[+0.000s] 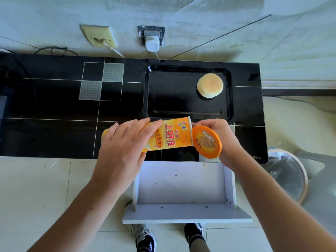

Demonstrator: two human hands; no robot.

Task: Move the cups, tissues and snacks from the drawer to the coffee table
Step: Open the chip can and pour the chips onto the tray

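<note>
Shoes (145, 239) at the bottom edge stand on pale floor tiles, right under the open drawer (183, 213), whose white bottom looks bare apart from a few specks; no cups or tissues show inside it. Beyond it runs the black glass coffee table (54, 106), the biggest thing in view, and on its right part sits a black tray (154, 91) with a round bun (210, 85) near its far right corner. Over the table's near edge, just above the drawer, the snack can (169, 135) lies on its side in mid-air, an orange tube of crisps. The left hand (125, 142) is wrapped over its base half, fingers curled across the top. The right hand (220, 135) pinches the orange lid (206, 141), which is tipped off the can's mouth, so that hand is closed on the lid and not the tube.

By my reading, the snack step is in hand: the can is out of the drawer but not yet set down. Next move calls for the lid to be settled back on or held clear, then the can stood upright on the table or on the tray, keeping the mouth up so nothing spills
</note>
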